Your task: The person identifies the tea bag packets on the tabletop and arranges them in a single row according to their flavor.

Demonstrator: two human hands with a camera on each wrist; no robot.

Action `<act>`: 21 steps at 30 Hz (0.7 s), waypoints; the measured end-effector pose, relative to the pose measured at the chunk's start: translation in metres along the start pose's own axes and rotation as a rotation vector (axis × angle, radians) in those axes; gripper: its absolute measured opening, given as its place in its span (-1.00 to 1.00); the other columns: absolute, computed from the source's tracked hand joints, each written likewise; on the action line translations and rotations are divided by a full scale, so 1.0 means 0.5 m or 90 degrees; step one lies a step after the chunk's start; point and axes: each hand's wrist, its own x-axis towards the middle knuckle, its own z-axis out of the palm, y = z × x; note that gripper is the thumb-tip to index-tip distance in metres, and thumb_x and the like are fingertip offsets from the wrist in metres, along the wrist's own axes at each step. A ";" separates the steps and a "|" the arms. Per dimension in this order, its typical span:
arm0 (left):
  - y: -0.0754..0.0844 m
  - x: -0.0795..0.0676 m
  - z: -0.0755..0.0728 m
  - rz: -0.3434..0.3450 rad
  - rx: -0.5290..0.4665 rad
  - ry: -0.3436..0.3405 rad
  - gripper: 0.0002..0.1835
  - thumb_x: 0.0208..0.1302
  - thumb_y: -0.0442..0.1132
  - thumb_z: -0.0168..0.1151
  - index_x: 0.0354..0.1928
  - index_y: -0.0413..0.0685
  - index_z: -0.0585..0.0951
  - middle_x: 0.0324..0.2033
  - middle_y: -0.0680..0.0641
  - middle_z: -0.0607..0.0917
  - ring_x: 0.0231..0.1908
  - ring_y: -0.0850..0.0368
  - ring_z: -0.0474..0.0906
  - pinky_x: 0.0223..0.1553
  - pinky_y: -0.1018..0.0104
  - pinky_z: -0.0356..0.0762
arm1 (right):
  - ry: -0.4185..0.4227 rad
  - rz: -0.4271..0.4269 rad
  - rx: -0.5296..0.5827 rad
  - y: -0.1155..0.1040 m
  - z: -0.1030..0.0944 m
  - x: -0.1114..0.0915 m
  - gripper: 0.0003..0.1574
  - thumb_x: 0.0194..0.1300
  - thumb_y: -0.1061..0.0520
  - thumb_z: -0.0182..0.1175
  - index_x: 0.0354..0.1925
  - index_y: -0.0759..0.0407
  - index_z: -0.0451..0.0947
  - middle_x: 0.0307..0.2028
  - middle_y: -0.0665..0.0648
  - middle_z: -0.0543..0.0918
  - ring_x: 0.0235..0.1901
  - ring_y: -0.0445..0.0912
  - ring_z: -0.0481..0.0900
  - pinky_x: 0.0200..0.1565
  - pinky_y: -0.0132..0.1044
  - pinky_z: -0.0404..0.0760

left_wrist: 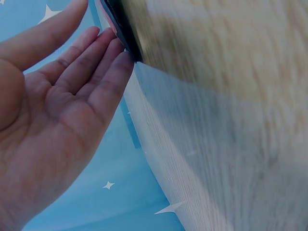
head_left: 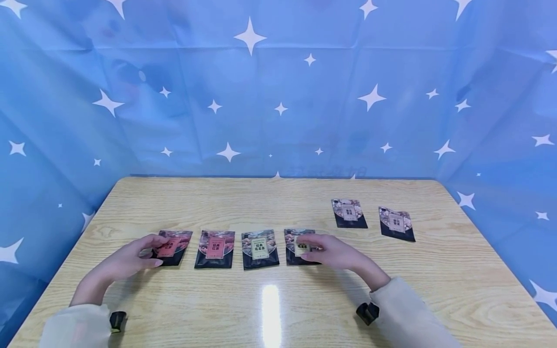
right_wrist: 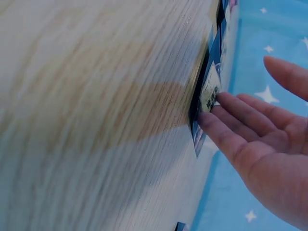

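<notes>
Curtain [head_left: 250, 111], blue with white stars, rises beyond the fingers of both hands and wraps round to either side. Wood-grain table [head_left: 217, 299] spreads beneath all the fingers, with a bright streak of glare [head_left: 271, 314] nearer the viewer, between the two hands. Pale sleeves, the left sleeve [head_left: 78, 326] and the right sleeve [head_left: 406, 311], lie behind the fingers, toward the viewer.

Left hand [head_left: 124, 261] has its fingers stretched out and only slightly bent, the thumb standing well apart; the tips touch a packet and nothing is gripped. Right hand [head_left: 335, 252] is much the same: fingers extended and relaxed, thumb spread away, tips resting against a packet without a grasp.

Six flat packets lie on the table. Under the left fingertips is the first red-labelled packet [head_left: 183, 238], set a little askew. Just to the right of those fingers lies the second red-labelled packet [head_left: 215, 248]. Next comes a green-labelled packet [head_left: 259, 249], just left of the right fingers. Under the right fingertips is a yellow-green-labelled packet [head_left: 292, 256], partly covered. Farther off, beyond the right fingers, lie the nearer purple-labelled packet [head_left: 349, 212] and, farther right, the tilted purple-labelled packet [head_left: 397, 223].

Small black gadgets [head_left: 368, 313] sit at both cuffs, behind the fingers.
</notes>
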 end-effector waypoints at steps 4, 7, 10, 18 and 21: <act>0.001 0.001 0.000 0.001 0.002 0.002 -0.44 0.17 -0.32 0.23 0.15 -0.44 0.30 0.10 -0.47 0.33 0.11 -0.44 0.20 -0.04 -0.21 0.33 | -0.006 -0.001 -0.011 -0.003 -0.002 0.000 -0.39 0.37 0.08 0.01 0.28 0.34 0.19 0.22 0.32 0.30 0.19 0.24 0.26 0.12 0.09 0.32; 0.000 0.001 0.000 0.001 -0.003 -0.002 -0.45 0.17 -0.32 0.22 0.15 -0.43 0.30 0.11 -0.47 0.33 0.12 -0.45 0.20 -0.03 -0.22 0.33 | -0.008 0.005 -0.011 -0.005 -0.007 0.000 -0.40 0.38 0.09 0.00 0.28 0.34 0.18 0.22 0.31 0.30 0.19 0.22 0.26 0.12 0.08 0.32; 0.000 0.001 0.000 0.001 -0.007 -0.002 -0.45 0.17 -0.33 0.22 0.15 -0.43 0.30 0.11 -0.47 0.33 0.12 -0.45 0.19 -0.03 -0.22 0.33 | -0.003 0.012 0.014 -0.007 -0.017 -0.003 -0.38 0.38 0.11 0.00 0.30 0.34 0.14 0.25 0.32 0.26 0.22 0.20 0.22 0.15 0.06 0.28; 0.004 0.000 0.001 0.000 -0.012 0.001 -0.45 0.17 -0.32 0.22 0.16 -0.44 0.30 0.11 -0.47 0.32 0.12 -0.45 0.20 -0.03 -0.21 0.33 | 0.068 0.035 -0.012 0.006 -0.095 -0.029 -0.32 0.35 0.04 0.03 0.30 0.37 0.13 0.24 0.34 0.28 0.23 0.20 0.22 0.17 0.07 0.25; 0.005 0.000 0.002 0.001 -0.017 -0.002 -0.45 0.17 -0.33 0.22 0.15 -0.45 0.30 0.10 -0.48 0.32 0.11 -0.47 0.19 -0.03 -0.21 0.34 | 0.092 0.057 -0.007 0.022 -0.132 -0.038 -0.33 0.36 0.03 0.02 0.28 0.38 0.15 0.21 0.36 0.30 0.20 0.21 0.25 0.16 0.07 0.27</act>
